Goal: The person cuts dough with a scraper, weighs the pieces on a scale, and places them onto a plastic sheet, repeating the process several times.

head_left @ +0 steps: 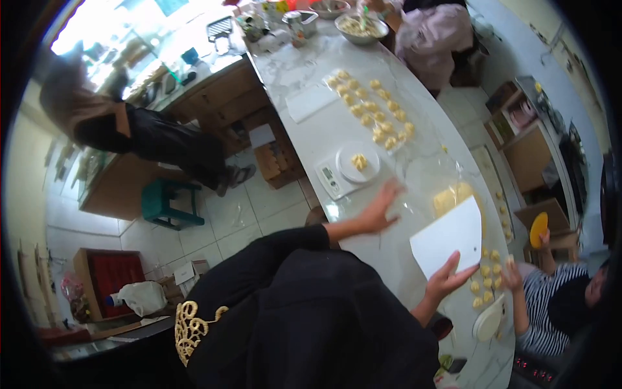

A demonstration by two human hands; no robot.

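My right hand [448, 280] grips a white dough scraper [447, 236], a flat sheet with a small hole near one corner. The scraper is tilted over a large yellow dough block [452, 196] and hides part of it. My left hand [381, 212], slightly blurred, has its fingers apart and holds nothing. It is over the marble table near the white kitchen scale [332, 180]. On the scale's round plate rests a small dough piece [359, 162].
Several dough pieces [366, 107] lie in rows farther up the table [285, 71]. A bowl [361, 29] stands at the far end. At right, a person in a striped sleeve [528, 305] holds a yellow disc [538, 230], near more dough pieces and a second scale [487, 323]. Another person stands at left.
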